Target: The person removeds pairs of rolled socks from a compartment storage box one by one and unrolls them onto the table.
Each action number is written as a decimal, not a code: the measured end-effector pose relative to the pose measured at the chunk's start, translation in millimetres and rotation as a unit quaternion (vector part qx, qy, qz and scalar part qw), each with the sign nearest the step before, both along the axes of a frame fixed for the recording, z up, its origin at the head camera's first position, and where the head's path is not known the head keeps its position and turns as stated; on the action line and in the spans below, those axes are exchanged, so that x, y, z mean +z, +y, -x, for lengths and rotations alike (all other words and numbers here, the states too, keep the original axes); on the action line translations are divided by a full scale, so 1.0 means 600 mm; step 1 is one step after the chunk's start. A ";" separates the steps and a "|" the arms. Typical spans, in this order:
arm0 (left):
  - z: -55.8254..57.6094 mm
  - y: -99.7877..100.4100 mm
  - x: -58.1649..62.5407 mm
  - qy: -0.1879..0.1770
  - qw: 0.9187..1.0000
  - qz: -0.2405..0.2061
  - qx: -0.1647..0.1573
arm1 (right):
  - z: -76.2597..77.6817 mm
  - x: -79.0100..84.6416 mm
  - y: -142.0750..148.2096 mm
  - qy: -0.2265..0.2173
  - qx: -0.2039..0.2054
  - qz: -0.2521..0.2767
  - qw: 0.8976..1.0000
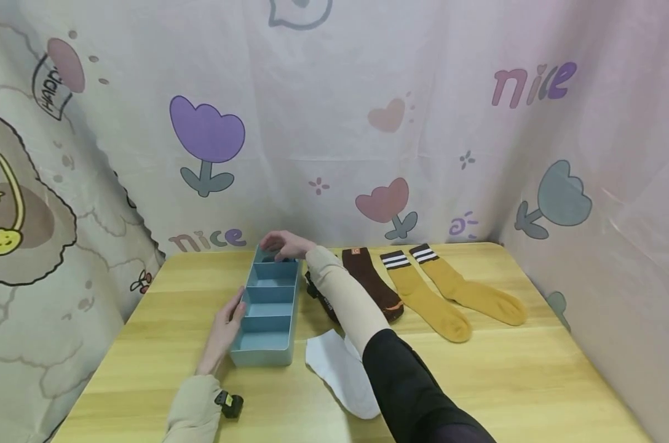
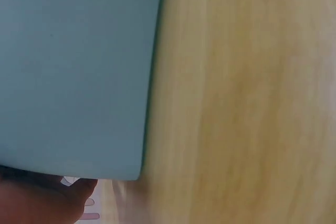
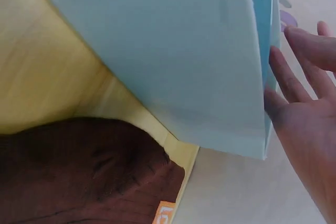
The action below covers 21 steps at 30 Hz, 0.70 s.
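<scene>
A blue-grey storage box (image 1: pixel 265 358) with several compartments in a row stands lengthwise on the table. My left hand (image 1: pixel 224 329) holds its left wall, thumb at the rim and fingers along the outside; the left wrist view shows the front wall (image 2: pixel 79 77) close up, the hand (image 2: pixel 42 203) partly hidden behind it. Over the farthest compartment is my right hand (image 1: pixel 286 244), its fingers spread and loosely bent in the right wrist view. Fingertips reach past the rim, and nothing is visible in its grasp. Brown socks (image 3: pixel 94 171) lie beside the box.
White socks (image 1: pixel 340 372) lie right of the box's front, partly under the right sleeve. Two yellow socks (image 1: pixel 431 301) with striped cuffs lie farther right, beyond the brown sock (image 1: pixel 368 277). A dark item (image 1: pixel 324 301) is partly covered by the forearm. A printed curtain (image 1: pixel 323 123) hangs behind.
</scene>
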<state>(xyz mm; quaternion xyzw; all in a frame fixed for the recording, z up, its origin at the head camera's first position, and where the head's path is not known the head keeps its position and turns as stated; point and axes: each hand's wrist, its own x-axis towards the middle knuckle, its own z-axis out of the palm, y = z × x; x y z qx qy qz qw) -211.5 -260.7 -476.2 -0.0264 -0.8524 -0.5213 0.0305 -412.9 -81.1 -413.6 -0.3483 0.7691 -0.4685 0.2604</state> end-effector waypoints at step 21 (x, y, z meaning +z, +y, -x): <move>-0.001 0.008 -0.004 -0.005 1.000 -0.004 0.019 | 0.047 -0.031 -0.048 0.048 0.040 -0.175 0.983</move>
